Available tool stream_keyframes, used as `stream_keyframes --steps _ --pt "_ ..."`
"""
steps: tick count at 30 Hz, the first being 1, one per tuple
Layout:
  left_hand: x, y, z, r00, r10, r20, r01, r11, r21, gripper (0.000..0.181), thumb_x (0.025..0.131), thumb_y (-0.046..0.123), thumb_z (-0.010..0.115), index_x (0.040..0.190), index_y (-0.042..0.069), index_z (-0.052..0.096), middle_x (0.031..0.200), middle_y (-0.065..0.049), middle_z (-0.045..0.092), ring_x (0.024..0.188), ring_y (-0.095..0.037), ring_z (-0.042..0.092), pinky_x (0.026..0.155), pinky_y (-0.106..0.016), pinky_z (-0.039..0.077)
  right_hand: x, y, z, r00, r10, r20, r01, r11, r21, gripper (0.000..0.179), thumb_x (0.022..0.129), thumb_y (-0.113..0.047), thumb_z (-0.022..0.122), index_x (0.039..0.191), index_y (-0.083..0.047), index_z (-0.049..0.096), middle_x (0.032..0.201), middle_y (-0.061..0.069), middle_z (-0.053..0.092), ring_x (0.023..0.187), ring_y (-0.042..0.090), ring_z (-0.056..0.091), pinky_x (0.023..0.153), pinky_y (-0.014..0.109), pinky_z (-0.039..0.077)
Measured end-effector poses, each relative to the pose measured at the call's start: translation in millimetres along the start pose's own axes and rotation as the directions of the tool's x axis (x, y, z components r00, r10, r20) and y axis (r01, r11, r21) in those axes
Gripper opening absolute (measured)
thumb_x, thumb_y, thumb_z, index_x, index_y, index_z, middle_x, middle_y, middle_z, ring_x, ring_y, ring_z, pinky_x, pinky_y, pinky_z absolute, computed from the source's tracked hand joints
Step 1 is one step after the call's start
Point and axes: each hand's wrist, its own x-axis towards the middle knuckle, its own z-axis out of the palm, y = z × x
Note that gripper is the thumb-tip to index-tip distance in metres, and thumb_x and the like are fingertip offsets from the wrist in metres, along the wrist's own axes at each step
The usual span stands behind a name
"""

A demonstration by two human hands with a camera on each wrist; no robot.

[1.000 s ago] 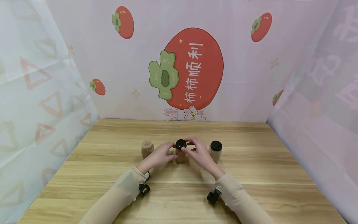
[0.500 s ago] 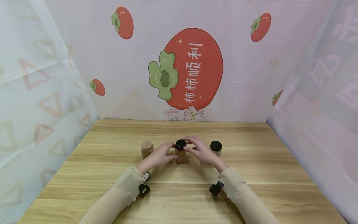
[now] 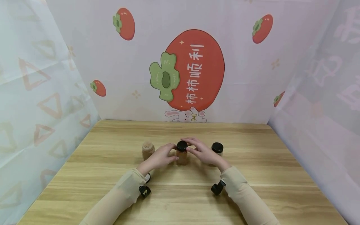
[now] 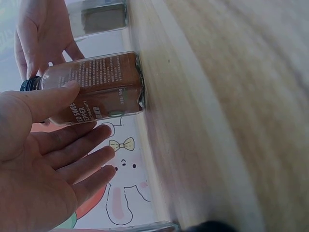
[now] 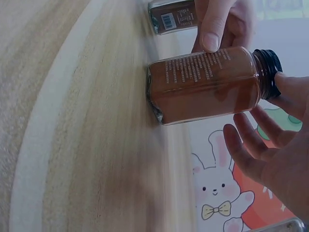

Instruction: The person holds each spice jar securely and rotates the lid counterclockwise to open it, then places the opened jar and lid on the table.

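Observation:
A square glass spice jar [image 3: 182, 158] with reddish-brown powder stands upright on the table between both hands. Its label carries printed text, partly readable as "sweet pepper" in the left wrist view. My left hand [image 3: 159, 157] holds the jar body [image 4: 104, 79] from the left, thumb across the near side, the other fingers behind it. On the black screw lid [image 5: 271, 73], my right hand [image 3: 204, 153] grips with thumb and fingers from the right. The right wrist view shows that thumb against the lid's edge, with the remaining fingers spread below.
To the left stands a lidless spice jar [image 3: 147, 150] with a perforated top. A black-lidded jar [image 3: 217, 147] is at the right, partly behind the right hand. A small black-and-white round cap [image 3: 147, 177] lies beside the left wrist. A printed cloth [image 3: 242, 78] backs the table.
My right hand has turned around the lid, its wrist swinging a little outward to the right and covering more of the right jar. The left hand and the held jar keep their place.

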Motion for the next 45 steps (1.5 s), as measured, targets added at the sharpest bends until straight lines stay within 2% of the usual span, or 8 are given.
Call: stream_keyframes --steps 4,7,14,22,26,35,39,45 --pt "0.0 -1.0 1.6 1.0 -0.003 0.002 0.003 1.0 0.001 0.044 0.089 0.024 0.067 0.125 0.003 0.054 0.126 -0.013 0.059 0.12 -0.03 0.054 0.103 -0.047 0.043 -1.0 4 1 1.0 -0.008 -0.018 0.008 1.0 0.004 0.043 0.101 -0.025 0.046 0.144 -0.022 0.04 0.145 0.006 0.04 0.129 0.024 0.046 0.101 0.044 0.046" --pt "0.2 -1.6 2.3 1.0 -0.002 0.0 0.002 1.0 0.004 0.044 0.089 0.024 0.067 0.125 0.004 0.054 0.126 -0.013 0.059 0.121 -0.031 0.054 0.103 -0.047 0.043 -2.2 3 2 0.999 -0.002 -0.042 0.002 1.0 0.006 0.043 0.1 -0.027 0.046 0.142 -0.021 0.042 0.143 0.004 0.042 0.13 0.021 0.044 0.101 0.043 0.046" --pt "0.5 -1.9 2.5 1.0 -0.004 0.0 0.004 1.0 0.003 0.043 0.089 0.025 0.067 0.124 0.005 0.055 0.125 -0.012 0.06 0.12 -0.03 0.054 0.103 -0.046 0.043 -3.8 0 5 0.992 0.042 -0.123 -0.045 0.999 -0.024 0.042 0.101 -0.026 0.047 0.14 -0.015 0.045 0.141 0.005 0.045 0.126 0.026 0.048 0.096 0.043 0.049" --pt "1.1 -0.9 1.4 1.0 -0.006 0.0 0.006 1.0 -0.001 0.042 0.089 0.024 0.067 0.125 0.005 0.055 0.125 -0.012 0.06 0.12 -0.029 0.054 0.103 -0.046 0.043 -7.6 -5 13 0.965 0.051 -0.258 -0.062 0.997 -0.035 0.043 0.097 -0.032 0.054 0.134 -0.01 0.05 0.135 0.008 0.05 0.118 0.033 0.054 0.088 0.042 0.052" --pt "1.6 -0.7 1.2 1.0 -0.009 -0.005 0.009 1.0 -0.007 0.042 0.089 0.023 0.067 0.124 0.005 0.055 0.124 -0.012 0.06 0.119 -0.029 0.055 0.103 -0.045 0.043 -7.4 -8 21 0.946 0.066 -0.319 -0.083 0.996 -0.04 0.041 0.094 -0.031 0.06 0.129 -0.012 0.053 0.13 0.008 0.052 0.114 0.031 0.056 0.085 0.04 0.054" --pt "1.7 -1.6 2.3 1.0 0.006 -0.014 -0.006 1.0 -0.014 0.04 0.088 0.02 0.067 0.123 0.004 0.056 0.123 -0.012 0.06 0.118 -0.03 0.055 0.103 -0.046 0.043 -4.8 -14 32 0.913 0.104 -0.395 -0.123 0.992 -0.023 0.043 0.087 -0.031 0.069 0.124 -0.012 0.057 0.123 0.008 0.054 0.111 0.031 0.056 0.081 0.038 0.056" --pt "1.2 -2.0 2.7 1.0 0.007 -0.008 -0.007 1.0 -0.004 0.041 0.089 0.022 0.067 0.124 0.004 0.055 0.123 -0.012 0.06 0.119 -0.029 0.055 0.103 -0.045 0.043 -3.9 -16 31 0.912 0.116 -0.393 -0.137 0.99 -0.025 0.04 0.087 -0.029 0.069 0.122 -0.012 0.058 0.122 0.009 0.054 0.112 0.03 0.056 0.081 0.037 0.056" --pt "1.5 -1.7 2.0 1.0 0.005 -0.017 -0.005 1.0 -0.009 0.042 0.088 0.022 0.068 0.123 0.004 0.056 0.123 -0.012 0.06 0.119 -0.03 0.055 0.103 -0.046 0.043 -2.8 -18 26 0.932 0.097 -0.348 -0.123 0.991 -0.055 0.037 0.09 -0.026 0.066 0.123 -0.011 0.058 0.124 0.01 0.054 0.114 0.03 0.055 0.082 0.034 0.056"
